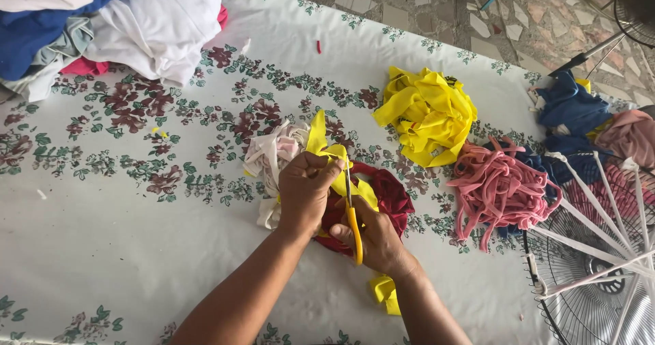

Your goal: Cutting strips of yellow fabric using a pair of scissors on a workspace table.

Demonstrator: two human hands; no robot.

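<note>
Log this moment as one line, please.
left hand: pinches yellow strip | right hand: holds scissors, blades at strip | beside: yellow pile, pink strips

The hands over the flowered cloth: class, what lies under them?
Under the left hand and right hand lies a dark red fabric heap, beside pale strips. The heap's middle and the tablecloth beneath are covered.

I see no packages, labels, signs or screens anywhere in my view, from the upper left of the frame to the lower right.
</note>
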